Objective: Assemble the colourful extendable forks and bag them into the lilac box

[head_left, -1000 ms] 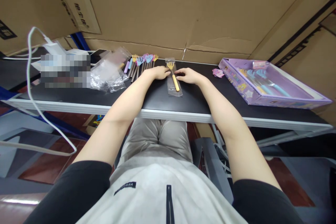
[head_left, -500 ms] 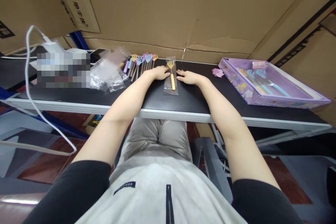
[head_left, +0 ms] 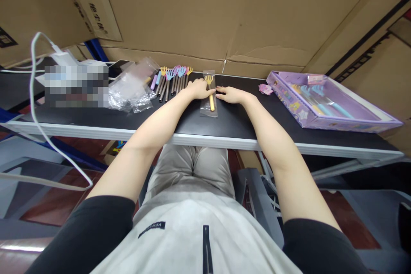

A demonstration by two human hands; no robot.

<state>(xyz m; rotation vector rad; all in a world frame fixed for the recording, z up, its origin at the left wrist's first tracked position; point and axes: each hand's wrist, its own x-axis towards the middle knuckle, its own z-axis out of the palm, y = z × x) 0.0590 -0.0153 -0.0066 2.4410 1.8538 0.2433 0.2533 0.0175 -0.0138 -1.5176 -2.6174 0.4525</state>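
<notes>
A yellow-handled back scratcher (head_left: 212, 103) lies in a clear plastic bag (head_left: 205, 111) on the black table, its claw end pointing away from me. Flat over the bag's left side rests my left hand (head_left: 197, 89), fingers stretched out and thumb reaching across the scratcher's middle. My right hand (head_left: 232, 95) lies palm down at the bag's right edge, fingers extended, with its fingertips close to my left thumb. Neither hand is gripping anything. Several loose back scratchers (head_left: 175, 78) with yellow, blue and pink claws lie just beyond my left hand.
A purple display box (head_left: 340, 125) holding several scratchers stands on the right. Crumpled pink wrapping (head_left: 265, 89) lies beside it. To the left are a pile of clear plastic bags (head_left: 128, 90) and a white cable (head_left: 34, 72). A cardboard wall (head_left: 192, 13) closes off the back.
My left hand has shifted right onto the bag, and its thumb now crosses the back scratcher. The right hand has hardly moved.
</notes>
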